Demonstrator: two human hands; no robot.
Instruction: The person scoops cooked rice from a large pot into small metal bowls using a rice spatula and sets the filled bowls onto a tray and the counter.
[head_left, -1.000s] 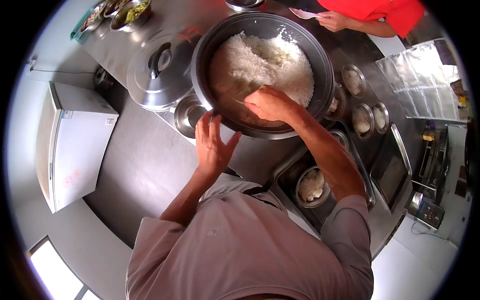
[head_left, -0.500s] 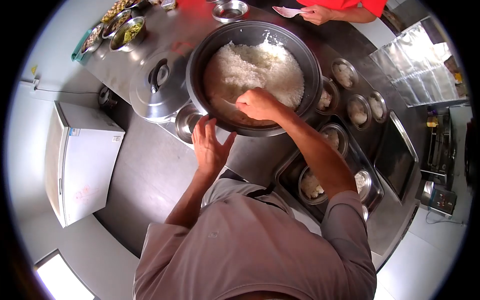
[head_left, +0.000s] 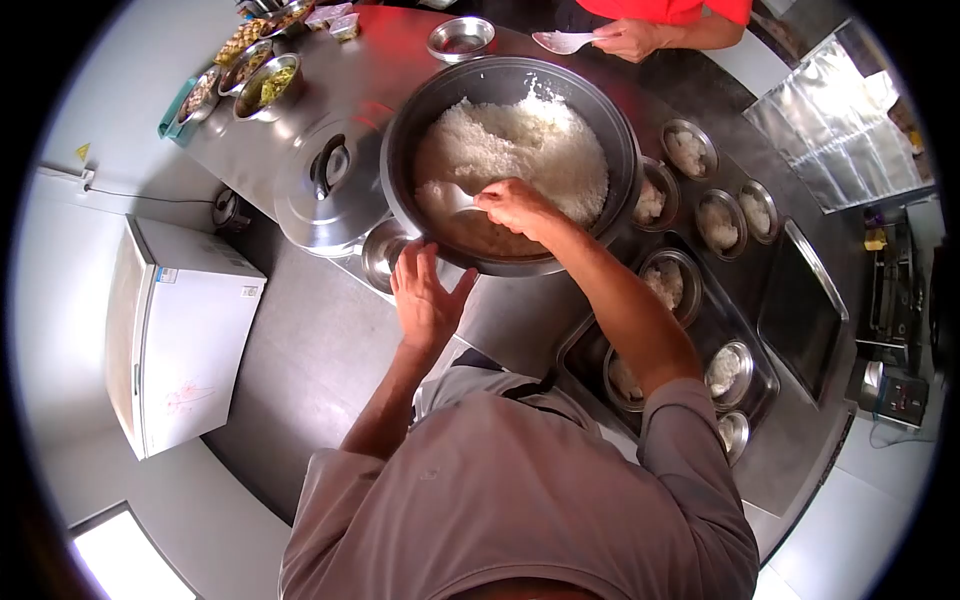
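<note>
A wide dark pot holds a large mass of white rice, dug lower on the near left side. My right hand is closed around a pale rice paddle, whose blade is down among the rice at the near left. Beside the pot's near-left rim, my left hand has its fingers stretched and thumb apart. Its fingertips are at the edge of a small metal bowl; whether they touch it I cannot tell.
A metal lid lies left of the pot. Several bowls of rice stand to the right, some in a dark tray. Across the counter a co-worker's hand holds a white paddle. Bowls of food sit far left.
My right hand has shifted slightly and more of the paddle shows. My left hand stays by the bowl. The whole view has shifted a little, and the co-worker's paddle appears farther left.
</note>
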